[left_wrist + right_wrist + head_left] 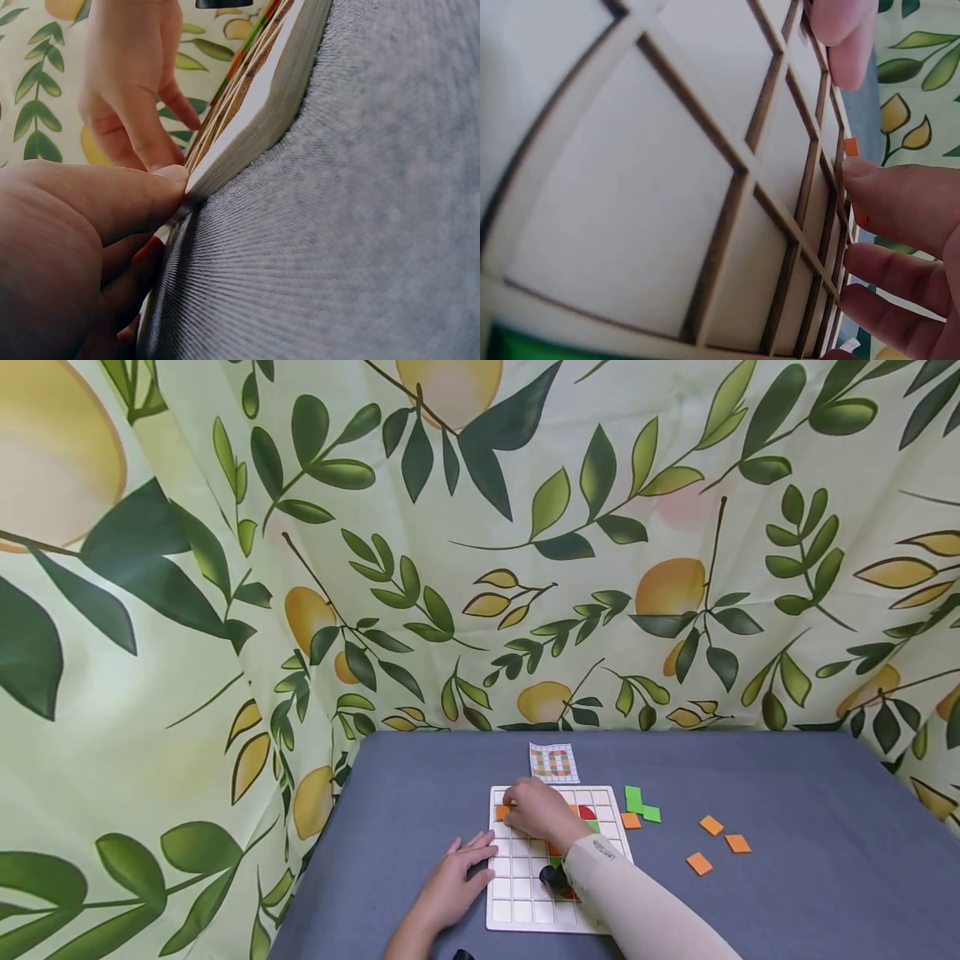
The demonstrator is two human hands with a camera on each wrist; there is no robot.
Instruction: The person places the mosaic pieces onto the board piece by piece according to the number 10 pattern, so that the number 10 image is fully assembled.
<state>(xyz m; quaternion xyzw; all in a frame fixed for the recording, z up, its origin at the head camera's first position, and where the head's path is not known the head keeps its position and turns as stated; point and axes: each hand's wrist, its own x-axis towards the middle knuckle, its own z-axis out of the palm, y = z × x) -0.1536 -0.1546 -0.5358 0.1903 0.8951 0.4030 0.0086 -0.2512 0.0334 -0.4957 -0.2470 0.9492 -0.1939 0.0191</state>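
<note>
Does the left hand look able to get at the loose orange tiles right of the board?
Probably not directly: the left hand rests at the left edge of the board, and the right forearm stretches over the board, between that hand and the orange tiles.

White gridded board (522, 889), orange tiles (699, 863)

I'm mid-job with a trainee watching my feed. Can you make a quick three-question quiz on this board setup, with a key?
1. True or false: the left hand touches the left edge of the white grid board.
2. In the head view, how many loose orange tiles lie right of the board?
3. The printed card lies: A) on the board's near edge; B) just past the board's far edge; C) among those loose tiles.

Key: 1. True. 2. Four. 3. B.
</note>
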